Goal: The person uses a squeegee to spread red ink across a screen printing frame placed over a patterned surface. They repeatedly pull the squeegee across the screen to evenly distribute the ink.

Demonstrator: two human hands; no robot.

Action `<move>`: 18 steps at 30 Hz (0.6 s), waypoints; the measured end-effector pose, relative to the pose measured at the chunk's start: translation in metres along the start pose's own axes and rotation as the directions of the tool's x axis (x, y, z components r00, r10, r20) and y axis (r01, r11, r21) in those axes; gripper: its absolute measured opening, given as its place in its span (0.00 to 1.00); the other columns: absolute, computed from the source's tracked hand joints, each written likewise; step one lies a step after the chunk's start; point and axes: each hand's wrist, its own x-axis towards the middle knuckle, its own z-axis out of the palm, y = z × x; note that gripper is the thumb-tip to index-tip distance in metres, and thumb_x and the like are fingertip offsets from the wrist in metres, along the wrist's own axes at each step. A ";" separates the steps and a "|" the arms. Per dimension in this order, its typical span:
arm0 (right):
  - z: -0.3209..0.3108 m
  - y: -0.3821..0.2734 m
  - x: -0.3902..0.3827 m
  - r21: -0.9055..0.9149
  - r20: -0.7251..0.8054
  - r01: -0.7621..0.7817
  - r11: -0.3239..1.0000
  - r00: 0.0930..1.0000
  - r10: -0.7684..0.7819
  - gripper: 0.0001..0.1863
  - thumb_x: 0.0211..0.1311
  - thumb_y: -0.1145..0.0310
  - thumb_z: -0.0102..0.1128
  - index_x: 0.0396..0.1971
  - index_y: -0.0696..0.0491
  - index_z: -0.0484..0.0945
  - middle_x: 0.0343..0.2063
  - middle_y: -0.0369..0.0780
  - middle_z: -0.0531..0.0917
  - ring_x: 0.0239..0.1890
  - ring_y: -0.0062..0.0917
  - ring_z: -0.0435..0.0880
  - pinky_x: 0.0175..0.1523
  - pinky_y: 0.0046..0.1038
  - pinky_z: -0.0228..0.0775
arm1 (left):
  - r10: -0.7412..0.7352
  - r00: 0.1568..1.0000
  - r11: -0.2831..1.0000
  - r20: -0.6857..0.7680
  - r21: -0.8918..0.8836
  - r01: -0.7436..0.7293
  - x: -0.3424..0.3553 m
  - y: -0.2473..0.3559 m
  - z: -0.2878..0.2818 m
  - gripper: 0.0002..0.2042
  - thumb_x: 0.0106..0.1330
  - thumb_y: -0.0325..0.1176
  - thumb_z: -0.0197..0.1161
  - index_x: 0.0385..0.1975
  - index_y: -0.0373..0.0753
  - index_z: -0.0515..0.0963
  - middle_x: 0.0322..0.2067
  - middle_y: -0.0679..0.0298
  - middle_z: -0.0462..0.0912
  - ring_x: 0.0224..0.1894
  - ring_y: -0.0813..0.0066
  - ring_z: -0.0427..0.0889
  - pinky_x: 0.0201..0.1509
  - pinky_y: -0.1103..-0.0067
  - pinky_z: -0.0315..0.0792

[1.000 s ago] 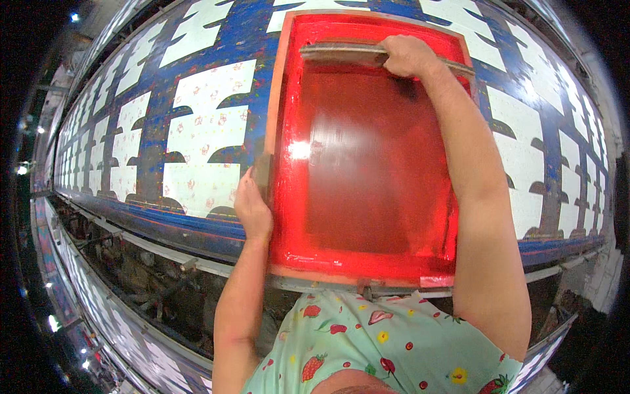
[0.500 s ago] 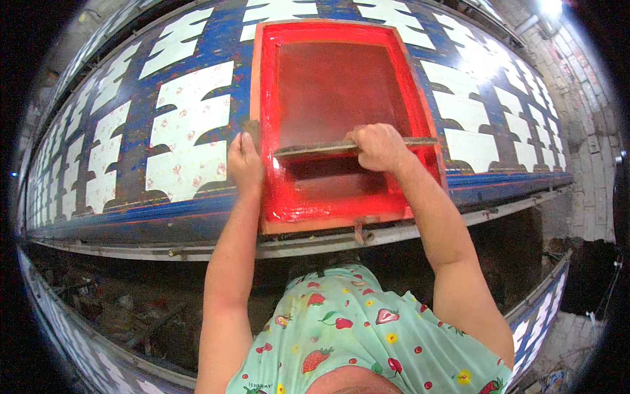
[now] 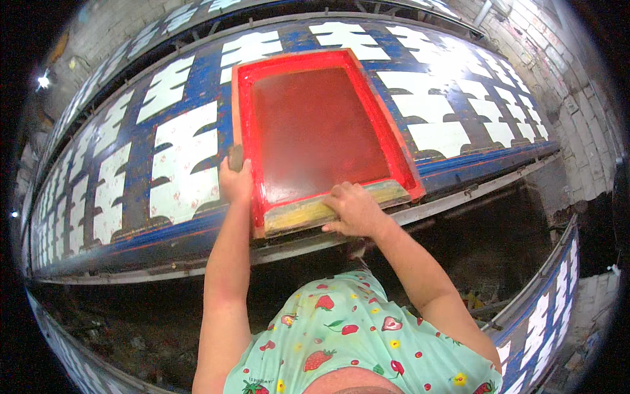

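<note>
A red-framed printing screen lies flat on a long table covered with blue and white patterned cloth. My left hand grips the screen's left edge near its front corner. My right hand holds a wooden squeegee that lies along the screen's near edge, smeared with yellowish and red ink. The mesh inside the frame is wet with red ink.
The printing table's metal rail runs along its near side. A dark gap with dirt floor lies below. A second printed table sits at the lower right. A brick wall rises on the right.
My right hand has drawn the squeegee from the screen's far end down to its near edge. My left hand stayed on the left side of the frame.
</note>
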 end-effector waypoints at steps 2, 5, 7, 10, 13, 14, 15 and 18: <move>0.000 0.005 -0.005 0.033 -0.029 0.034 0.999 0.999 -0.034 0.33 0.58 0.42 0.80 0.53 0.53 0.88 0.49 0.46 0.87 0.58 0.47 0.84 0.63 0.48 0.77 | 0.009 1.000 1.000 0.003 0.011 -0.009 -0.001 0.002 -0.002 0.35 0.61 0.46 0.84 0.65 0.32 0.82 0.57 0.43 0.90 0.61 0.44 0.88 0.68 0.58 0.79; -0.007 0.025 -0.014 0.131 -0.027 0.072 0.989 0.997 -0.069 0.32 0.61 0.43 0.78 0.53 0.55 0.88 0.52 0.47 0.88 0.59 0.47 0.85 0.67 0.48 0.76 | -0.051 0.998 0.998 0.036 0.044 0.049 0.000 0.002 -0.005 0.29 0.60 0.44 0.85 0.58 0.33 0.87 0.49 0.47 0.93 0.53 0.47 0.93 0.62 0.59 0.82; -0.015 0.049 -0.023 0.230 0.013 0.074 0.970 0.997 -0.079 0.30 0.63 0.44 0.77 0.53 0.55 0.89 0.53 0.48 0.89 0.59 0.46 0.86 0.68 0.48 0.76 | -0.070 0.997 0.997 0.035 0.047 0.069 0.003 0.001 -0.004 0.25 0.60 0.43 0.86 0.53 0.34 0.89 0.45 0.49 0.95 0.49 0.51 0.94 0.58 0.61 0.83; -0.027 0.101 -0.042 0.298 -0.194 0.015 0.954 0.980 0.045 0.24 0.62 0.56 0.80 0.54 0.54 0.90 0.55 0.47 0.90 0.62 0.45 0.86 0.71 0.47 0.76 | -0.069 0.997 0.997 0.021 0.041 0.068 0.006 -0.005 -0.003 0.22 0.61 0.41 0.86 0.48 0.34 0.91 0.40 0.52 0.95 0.44 0.57 0.94 0.54 0.63 0.83; -0.030 0.154 -0.061 0.288 -0.292 -0.152 0.945 0.926 0.238 0.22 0.60 0.65 0.81 0.54 0.54 0.90 0.60 0.47 0.88 0.66 0.46 0.83 0.75 0.47 0.74 | -0.080 0.996 0.997 0.045 0.000 0.080 0.007 -0.008 -0.003 0.20 0.62 0.40 0.85 0.48 0.33 0.91 0.40 0.55 0.95 0.42 0.63 0.93 0.52 0.65 0.83; -0.031 0.170 -0.065 0.291 -0.305 -0.209 0.934 0.905 0.298 0.21 0.59 0.66 0.81 0.53 0.54 0.91 0.62 0.48 0.87 0.67 0.47 0.82 0.75 0.48 0.74 | -0.071 0.997 0.996 0.034 -0.043 0.073 0.007 -0.007 -0.003 0.20 0.62 0.39 0.85 0.48 0.33 0.91 0.40 0.56 0.95 0.42 0.64 0.92 0.52 0.66 0.83; -0.031 0.187 -0.067 0.297 -0.307 -0.276 0.914 0.879 0.365 0.21 0.59 0.67 0.81 0.53 0.54 0.91 0.64 0.49 0.86 0.68 0.48 0.82 0.75 0.48 0.74 | -0.109 0.993 0.989 0.048 -0.094 0.113 0.006 -0.006 0.000 0.20 0.63 0.39 0.84 0.48 0.33 0.90 0.40 0.57 0.95 0.41 0.65 0.92 0.52 0.67 0.83; -0.026 0.222 -0.066 0.269 -0.324 -0.375 0.887 0.832 0.450 0.28 0.57 0.70 0.81 0.60 0.53 0.86 0.67 0.52 0.83 0.71 0.53 0.78 0.76 0.49 0.73 | -0.087 0.996 0.996 0.030 0.013 0.087 0.003 0.000 -0.003 0.18 0.64 0.37 0.83 0.49 0.33 0.90 0.40 0.59 0.95 0.41 0.69 0.91 0.51 0.69 0.82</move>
